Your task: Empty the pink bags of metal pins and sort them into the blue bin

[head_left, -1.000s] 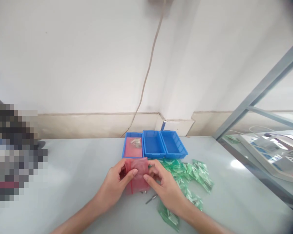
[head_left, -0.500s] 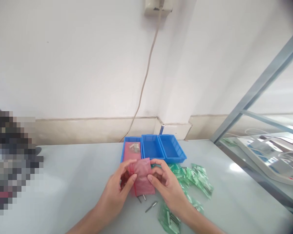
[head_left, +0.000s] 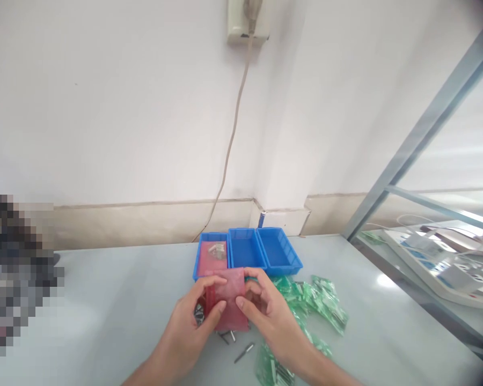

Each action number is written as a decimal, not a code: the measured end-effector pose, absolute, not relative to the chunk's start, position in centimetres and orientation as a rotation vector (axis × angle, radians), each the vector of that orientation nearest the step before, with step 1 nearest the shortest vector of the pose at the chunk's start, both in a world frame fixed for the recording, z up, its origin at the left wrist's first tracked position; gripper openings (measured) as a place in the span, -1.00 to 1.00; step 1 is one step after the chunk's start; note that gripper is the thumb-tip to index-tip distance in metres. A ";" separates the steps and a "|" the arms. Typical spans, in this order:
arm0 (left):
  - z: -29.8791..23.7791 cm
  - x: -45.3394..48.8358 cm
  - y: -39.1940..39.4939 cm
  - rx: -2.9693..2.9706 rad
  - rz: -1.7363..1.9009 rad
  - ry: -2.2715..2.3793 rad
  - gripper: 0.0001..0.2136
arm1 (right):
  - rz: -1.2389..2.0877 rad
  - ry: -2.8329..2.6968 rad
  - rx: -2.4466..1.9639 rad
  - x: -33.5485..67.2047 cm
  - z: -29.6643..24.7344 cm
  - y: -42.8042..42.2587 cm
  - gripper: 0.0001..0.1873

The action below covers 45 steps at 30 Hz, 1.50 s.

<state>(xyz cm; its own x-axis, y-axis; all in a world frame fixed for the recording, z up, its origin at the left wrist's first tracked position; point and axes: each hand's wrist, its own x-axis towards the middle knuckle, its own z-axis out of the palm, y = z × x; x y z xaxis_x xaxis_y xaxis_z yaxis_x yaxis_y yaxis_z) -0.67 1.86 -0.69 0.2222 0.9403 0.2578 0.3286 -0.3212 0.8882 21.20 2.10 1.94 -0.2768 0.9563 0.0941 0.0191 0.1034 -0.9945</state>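
Between my two hands is a pink plastic zip bag (head_left: 230, 300), held above the table. My left hand (head_left: 193, 316) pinches its left side, where the zip strip runs. On the right edge, my right hand (head_left: 268, 311) grips it with thumb and fingers. Several small metal pins lie on the table under and beside the bag, partly hidden by my left hand. One loose metal pin (head_left: 243, 352) rests in front. Green plastic bags (head_left: 326, 300) with metal pieces inside lie beside and partly behind my right hand.
Three blue trays stand behind my hands; the left tray (head_left: 196, 262) holds pink bags and small metal parts. A power cord (head_left: 234, 123) hangs from a wall socket. At the right are a metal frame (head_left: 422, 134) and a power strip (head_left: 418, 268).
The view has shifted slightly, so the trays and hands appear a little lower and further left. Both hands keep hold of the pink bag.
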 end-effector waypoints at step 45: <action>-1.9 -0.2 1.7 1.768 1.184 1.124 -0.71 | 1.373 -1.477 -0.877 21.5 0.7 2.6 -0.63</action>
